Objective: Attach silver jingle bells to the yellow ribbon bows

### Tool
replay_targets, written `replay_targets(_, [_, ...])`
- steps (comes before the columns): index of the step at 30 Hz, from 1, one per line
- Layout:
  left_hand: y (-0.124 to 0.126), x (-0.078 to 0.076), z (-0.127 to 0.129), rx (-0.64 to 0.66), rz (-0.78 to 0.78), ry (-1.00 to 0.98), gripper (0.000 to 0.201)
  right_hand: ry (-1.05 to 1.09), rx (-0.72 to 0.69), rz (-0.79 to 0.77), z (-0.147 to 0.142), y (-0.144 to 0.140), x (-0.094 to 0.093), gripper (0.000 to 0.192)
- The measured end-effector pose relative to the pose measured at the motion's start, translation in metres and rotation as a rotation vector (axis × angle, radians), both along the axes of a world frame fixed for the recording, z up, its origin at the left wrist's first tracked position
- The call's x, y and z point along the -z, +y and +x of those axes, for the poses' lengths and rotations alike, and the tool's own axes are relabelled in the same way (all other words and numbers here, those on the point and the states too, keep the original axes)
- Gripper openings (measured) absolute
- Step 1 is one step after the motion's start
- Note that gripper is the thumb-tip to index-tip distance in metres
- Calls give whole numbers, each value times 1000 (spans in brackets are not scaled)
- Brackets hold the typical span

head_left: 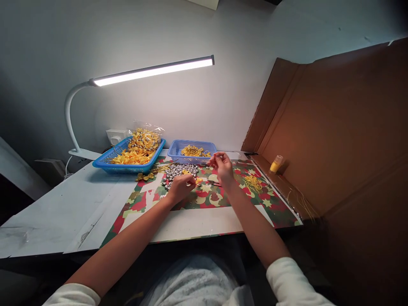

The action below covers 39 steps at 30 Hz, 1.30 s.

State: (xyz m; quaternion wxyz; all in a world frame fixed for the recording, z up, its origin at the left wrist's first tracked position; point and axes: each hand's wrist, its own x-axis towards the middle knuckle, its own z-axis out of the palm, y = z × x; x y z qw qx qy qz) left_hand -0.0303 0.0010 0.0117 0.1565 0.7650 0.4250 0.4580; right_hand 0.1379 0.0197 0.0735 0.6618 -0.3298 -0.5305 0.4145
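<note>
My left hand [181,185] rests on the patterned mat [223,199] and pinches a small yellow piece [199,180] beside a pile of silver beads [177,172]. My right hand [222,165] is raised a little above the mat with its fingertips pinched together near the small blue basket [191,151]; what it holds is too thin to make out. Scissors [213,183] lie on the mat between my hands.
A large blue tray [127,163] of yellow ribbon bows and a plastic bag stands at the back left. A lit white desk lamp [153,70] arches overhead. A brown cardboard wall [334,136] closes the right side, with a small yellow bottle [276,164] and loose gold strands [253,182].
</note>
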Motion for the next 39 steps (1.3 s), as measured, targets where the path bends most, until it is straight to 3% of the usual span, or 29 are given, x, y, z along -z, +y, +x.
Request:
replay_targets(2, [3, 0, -3, -23, -26, -13, 10, 45, 15, 73, 20, 3, -31, 23])
replay_targets(8, [7, 1, -8, -72, -115, -158, 9, 47, 230, 390, 101, -10, -122, 21])
replay_targets(11, [8, 2, -7, -36, -177, -220, 9, 57, 296, 464, 128, -18, -143, 19])
replay_targets(14, [8, 2, -4, 21, -217, -249, 12, 73, 350, 474, 140, -19, -147, 21])
replay_targets(17, [7, 1, -3, 112, -361, -353, 20, 105, 380, 468, 139, -17, -139, 22])
replay_targets(20, [4, -1, -2, 195, -569, -535, 27, 59, 344, 407, 125, -17, -115, 23])
replay_targets(23, [1, -3, 1, 190, -700, -668, 31, -142, 266, 265, 93, -24, -69, 22])
replay_targets(27, [-3, -5, 6, 211, -771, -766, 30, -563, 17, 74, 43, -37, 0, 21])
replay_targets(30, [-5, -5, 8, 242, -795, -803, 29, -631, 39, -32, 17, -39, 33, 20])
replay_targets(34, [-5, -3, 8, 237, -786, -810, 31, -668, 73, -109, 5, -32, 49, 26])
replay_targets(39, [-3, 1, 8, 243, -776, -787, 33, -553, -77, -256, 3, -31, 50, 32])
